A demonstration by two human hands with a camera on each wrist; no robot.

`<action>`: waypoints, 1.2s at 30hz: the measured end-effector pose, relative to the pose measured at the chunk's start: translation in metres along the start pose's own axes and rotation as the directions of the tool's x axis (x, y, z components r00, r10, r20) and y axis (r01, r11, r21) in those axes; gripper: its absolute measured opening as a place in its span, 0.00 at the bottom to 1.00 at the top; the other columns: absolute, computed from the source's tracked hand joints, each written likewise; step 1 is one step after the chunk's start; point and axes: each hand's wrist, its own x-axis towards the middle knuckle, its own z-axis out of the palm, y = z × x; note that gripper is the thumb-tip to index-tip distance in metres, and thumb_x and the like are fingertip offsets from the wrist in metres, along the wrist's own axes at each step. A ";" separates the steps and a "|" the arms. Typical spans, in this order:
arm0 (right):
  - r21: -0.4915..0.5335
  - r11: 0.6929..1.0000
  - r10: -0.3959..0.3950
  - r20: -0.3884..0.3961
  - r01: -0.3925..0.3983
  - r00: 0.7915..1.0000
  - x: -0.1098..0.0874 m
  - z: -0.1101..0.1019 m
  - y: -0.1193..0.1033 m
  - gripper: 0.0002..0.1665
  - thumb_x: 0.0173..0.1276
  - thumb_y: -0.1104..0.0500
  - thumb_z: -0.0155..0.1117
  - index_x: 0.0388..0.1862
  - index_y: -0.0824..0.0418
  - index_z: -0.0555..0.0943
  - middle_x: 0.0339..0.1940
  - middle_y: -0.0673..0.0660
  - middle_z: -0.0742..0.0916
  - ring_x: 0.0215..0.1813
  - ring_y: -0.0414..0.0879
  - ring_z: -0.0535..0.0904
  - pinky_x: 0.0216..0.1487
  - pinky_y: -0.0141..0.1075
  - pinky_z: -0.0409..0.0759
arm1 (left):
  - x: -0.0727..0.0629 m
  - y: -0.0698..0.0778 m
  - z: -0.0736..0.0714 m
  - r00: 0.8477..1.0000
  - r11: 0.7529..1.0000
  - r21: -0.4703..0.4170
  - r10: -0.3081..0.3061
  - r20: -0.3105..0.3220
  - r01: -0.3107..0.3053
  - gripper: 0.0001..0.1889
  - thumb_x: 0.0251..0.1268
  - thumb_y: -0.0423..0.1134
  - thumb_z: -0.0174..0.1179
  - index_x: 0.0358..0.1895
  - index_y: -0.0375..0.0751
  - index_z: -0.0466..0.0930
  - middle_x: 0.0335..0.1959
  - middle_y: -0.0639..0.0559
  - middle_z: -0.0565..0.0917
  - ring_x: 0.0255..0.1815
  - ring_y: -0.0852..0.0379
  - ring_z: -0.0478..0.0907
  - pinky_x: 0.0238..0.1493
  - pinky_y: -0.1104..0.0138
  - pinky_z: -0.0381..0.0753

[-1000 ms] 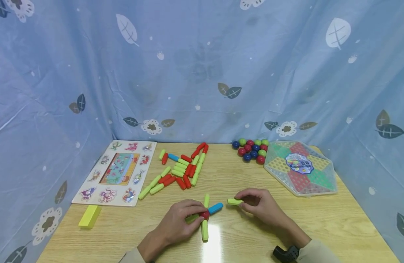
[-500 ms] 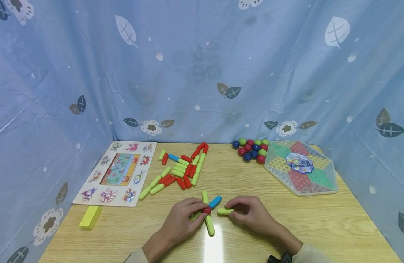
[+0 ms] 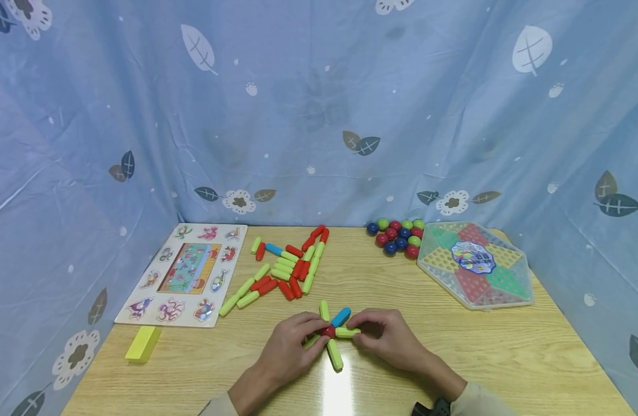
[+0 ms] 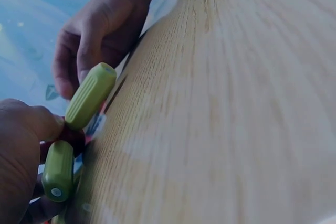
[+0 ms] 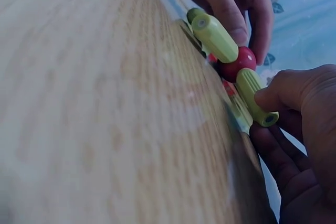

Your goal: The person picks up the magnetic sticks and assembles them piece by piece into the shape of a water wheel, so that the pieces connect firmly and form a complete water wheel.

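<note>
Left hand: fingers and thumb pinch the red ball low over the counter.
Right hand: thumb and fingers grip the lime stick; its inner end meets the ball.
Ball's other sticks: blue stick at far right, lime ones at far and near sides, another partly behind the left hand.
Hexagonal case: clear, at right; red, yellow and green dotted sections inside, round label on top; can't tell if loose bits lie in it.
Loose balls: red, blue, lime, bunched just left of case, outside it.
Stick layout: lime and red plus one blue, beyond left hand.
Puzzle board: at left, sea animals around a framed picture.
Yellow block: near board's lower edge.
</note>
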 end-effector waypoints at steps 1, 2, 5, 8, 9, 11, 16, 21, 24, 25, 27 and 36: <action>-0.005 1.000 0.002 -0.004 -0.002 1.000 0.000 0.000 0.000 0.13 0.71 0.67 0.77 0.50 0.54 0.92 0.48 0.50 0.95 0.53 0.45 0.92 0.57 0.35 0.89 | 0.000 0.000 0.000 1.000 1.000 0.002 -0.005 -0.001 0.005 0.12 0.65 0.39 0.80 0.51 0.48 0.94 0.49 0.58 0.91 0.47 0.66 0.87 0.46 0.70 0.87; -0.007 1.000 0.006 -0.006 -0.006 1.000 0.000 0.001 -0.001 0.13 0.71 0.67 0.77 0.50 0.53 0.92 0.48 0.49 0.95 0.53 0.44 0.92 0.57 0.35 0.89 | 0.000 0.000 0.000 1.000 1.000 0.003 -0.009 -0.002 0.009 0.12 0.65 0.39 0.80 0.51 0.48 0.94 0.49 0.58 0.91 0.47 0.66 0.87 0.46 0.70 0.87; -0.015 1.000 0.001 -0.004 -0.002 1.000 -0.001 0.001 -0.001 0.14 0.69 0.67 0.78 0.50 0.52 0.92 0.49 0.49 0.95 0.54 0.45 0.92 0.57 0.35 0.88 | 0.000 0.001 0.001 1.000 1.000 0.011 -0.012 -0.005 0.012 0.12 0.65 0.39 0.80 0.50 0.48 0.94 0.49 0.58 0.91 0.48 0.65 0.87 0.48 0.69 0.88; -0.031 0.999 -0.010 0.007 0.010 1.000 -0.001 0.001 -0.002 0.15 0.68 0.67 0.79 0.50 0.52 0.92 0.49 0.48 0.95 0.55 0.45 0.92 0.58 0.34 0.88 | 0.000 0.002 0.002 1.000 1.000 0.028 -0.008 -0.013 0.009 0.12 0.65 0.39 0.80 0.50 0.48 0.93 0.49 0.57 0.91 0.48 0.64 0.87 0.49 0.67 0.89; -0.032 0.999 -0.009 0.013 0.009 1.000 -0.002 0.001 -0.002 0.15 0.68 0.67 0.79 0.50 0.52 0.92 0.50 0.47 0.95 0.55 0.45 0.92 0.59 0.34 0.87 | 0.000 0.003 0.002 1.000 0.999 0.033 -0.008 -0.017 0.008 0.12 0.65 0.39 0.80 0.50 0.48 0.93 0.49 0.57 0.91 0.49 0.63 0.87 0.50 0.66 0.89; -0.044 0.999 -0.007 0.025 0.008 1.000 -0.002 0.000 -0.002 0.15 0.68 0.66 0.79 0.50 0.51 0.92 0.50 0.47 0.94 0.54 0.44 0.91 0.59 0.34 0.87 | 0.001 0.003 0.002 1.000 0.999 0.039 -0.012 -0.022 0.012 0.11 0.66 0.39 0.80 0.49 0.48 0.93 0.48 0.57 0.91 0.49 0.63 0.87 0.49 0.65 0.89; -0.041 0.999 0.007 0.033 -0.005 0.999 -0.009 -0.014 -0.001 0.13 0.71 0.63 0.79 0.53 0.55 0.91 0.51 0.51 0.95 0.52 0.45 0.92 0.56 0.36 0.89 | 0.001 0.003 0.002 1.000 1.000 0.004 -0.019 -0.013 0.019 0.08 0.67 0.37 0.78 0.47 0.49 0.93 0.47 0.59 0.91 0.49 0.64 0.87 0.50 0.66 0.89; 0.027 0.998 0.053 -0.029 -0.052 0.998 -0.014 -0.049 0.004 0.15 0.72 0.66 0.77 0.56 0.65 0.90 0.52 0.64 0.93 0.52 0.50 0.92 0.56 0.36 0.90 | 0.002 -0.002 -0.004 0.999 0.997 -0.081 0.006 0.032 -0.003 0.07 0.70 0.33 0.75 0.47 0.47 0.92 0.48 0.59 0.91 0.48 0.65 0.87 0.51 0.66 0.89; 0.053 0.996 0.072 -0.098 -0.067 0.993 -0.014 -0.074 0.011 0.15 0.72 0.70 0.75 0.56 0.69 0.89 0.52 0.71 0.91 0.52 0.50 0.92 0.57 0.34 0.89 | 0.005 -0.007 -0.012 0.996 0.994 -0.106 0.028 0.085 -0.019 0.08 0.70 0.33 0.74 0.48 0.47 0.93 0.50 0.59 0.91 0.50 0.64 0.88 0.55 0.62 0.88; 0.051 0.996 0.077 -0.121 -0.072 0.990 -0.014 -0.082 0.014 0.15 0.71 0.71 0.75 0.56 0.70 0.88 0.52 0.72 0.91 0.53 0.48 0.92 0.57 0.33 0.88 | 0.006 -0.009 -0.014 0.994 0.994 -0.108 0.035 0.106 -0.023 0.09 0.70 0.33 0.74 0.48 0.48 0.93 0.51 0.60 0.92 0.52 0.64 0.88 0.57 0.61 0.87; 0.031 0.996 0.083 -0.162 -0.079 0.983 -0.015 -0.098 0.021 0.15 0.72 0.71 0.74 0.57 0.72 0.88 0.53 0.73 0.91 0.54 0.45 0.91 0.57 0.31 0.87 | 0.007 -0.012 -0.019 0.988 0.993 -0.112 0.053 0.143 -0.037 0.10 0.69 0.33 0.74 0.49 0.50 0.93 0.52 0.60 0.92 0.56 0.63 0.87 0.60 0.58 0.85; -0.157 0.958 0.190 -0.281 -0.240 0.941 -0.006 -0.150 0.042 0.16 0.76 0.62 0.75 0.59 0.67 0.89 0.54 0.68 0.92 0.52 0.33 0.89 0.53 0.23 0.84 | 0.012 -0.019 -0.023 0.976 0.987 -0.090 0.146 0.163 -0.133 0.05 0.69 0.40 0.77 0.45 0.54 0.93 0.49 0.64 0.91 0.55 0.65 0.85 0.63 0.59 0.82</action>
